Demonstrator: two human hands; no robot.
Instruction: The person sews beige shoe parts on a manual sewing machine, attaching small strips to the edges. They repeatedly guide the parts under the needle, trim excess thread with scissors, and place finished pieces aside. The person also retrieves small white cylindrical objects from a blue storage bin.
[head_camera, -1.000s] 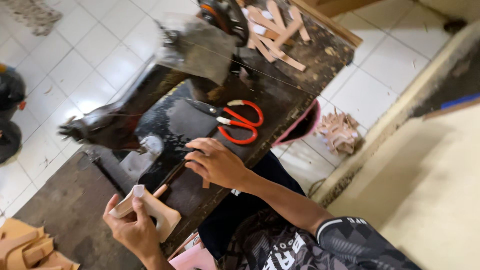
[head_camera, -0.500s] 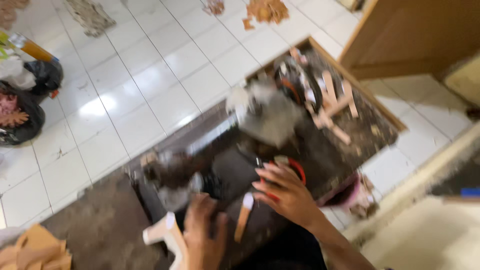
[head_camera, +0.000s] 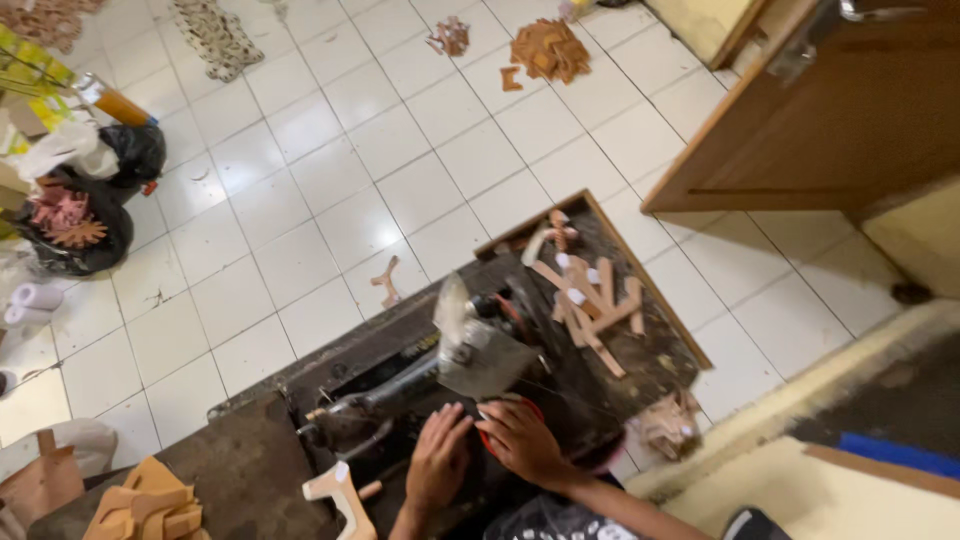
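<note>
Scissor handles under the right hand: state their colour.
Red scissor handles, partly covered by the right hand; head view.

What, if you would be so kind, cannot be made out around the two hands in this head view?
- Red scissors: mostly covered by the right hand; only a red handle edge shows.
- Needle area of the sewing machine: hidden behind its own head and the left hand.
- Whether either hand grips anything: fingers curl downward, out of sight.
- Tan leather pieces: cut off by the bottom edge.
- Pale strap piece: its lower end leaves the frame.
</note>
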